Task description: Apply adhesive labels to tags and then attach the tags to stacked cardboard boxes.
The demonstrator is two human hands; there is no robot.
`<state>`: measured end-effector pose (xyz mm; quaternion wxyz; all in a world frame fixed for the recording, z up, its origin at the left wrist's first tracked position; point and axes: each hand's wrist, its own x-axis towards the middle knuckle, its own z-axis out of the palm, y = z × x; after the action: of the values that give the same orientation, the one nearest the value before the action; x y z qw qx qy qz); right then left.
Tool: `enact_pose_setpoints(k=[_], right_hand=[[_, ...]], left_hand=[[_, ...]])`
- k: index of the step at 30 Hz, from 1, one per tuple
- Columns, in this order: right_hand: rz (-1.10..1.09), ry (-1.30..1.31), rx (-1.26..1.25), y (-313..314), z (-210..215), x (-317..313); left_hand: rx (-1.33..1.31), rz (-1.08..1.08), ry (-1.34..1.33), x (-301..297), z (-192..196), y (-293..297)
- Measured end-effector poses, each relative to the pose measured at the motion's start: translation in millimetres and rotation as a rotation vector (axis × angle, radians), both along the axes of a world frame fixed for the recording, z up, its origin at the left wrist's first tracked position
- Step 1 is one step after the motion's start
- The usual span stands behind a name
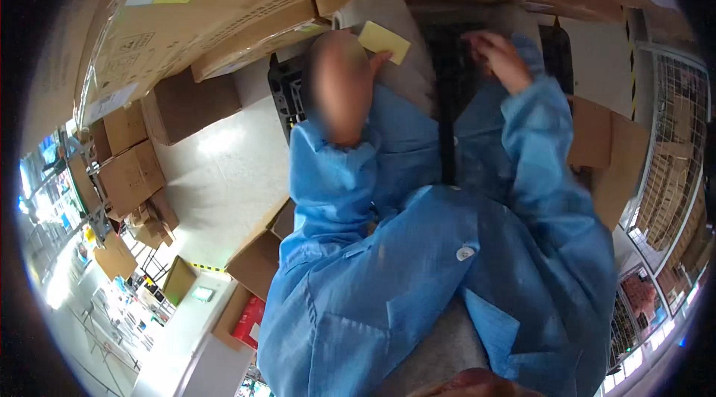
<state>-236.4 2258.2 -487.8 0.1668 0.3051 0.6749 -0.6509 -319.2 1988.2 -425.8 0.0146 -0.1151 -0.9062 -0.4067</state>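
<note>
Creased blue cloth (403,270) sleeves a left grip (343,83) pinching flat, rectangular yellow paper (388,40) and a loosely bent, released right grip (501,60).

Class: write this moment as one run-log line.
left hand: holding yellow card | right hand: partly curled, contents unclear | surroundings: cardboard boxes, black plastic pallet

Creased, matt cloth in the blue coat (418,255); smooth, matt paper in the yellow slip (384,40); dull cardboard in the large box (145,39) — glossy along its tape (87,72); plastic, probably, in the black pallet (288,95).
</note>
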Motion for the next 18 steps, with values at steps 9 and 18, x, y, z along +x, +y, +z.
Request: enact_pose_setpoints(k=[9,18], right_hand=[[-0.066,0.365,0.431,-109,49,-23],[-0.001,0.552,0.113,-133,78,-19]], left_hand=[[0.172,-0.218,-0.147,-32,-12,-12],[0.415,-0.532,-0.627,-36,29,-25]])
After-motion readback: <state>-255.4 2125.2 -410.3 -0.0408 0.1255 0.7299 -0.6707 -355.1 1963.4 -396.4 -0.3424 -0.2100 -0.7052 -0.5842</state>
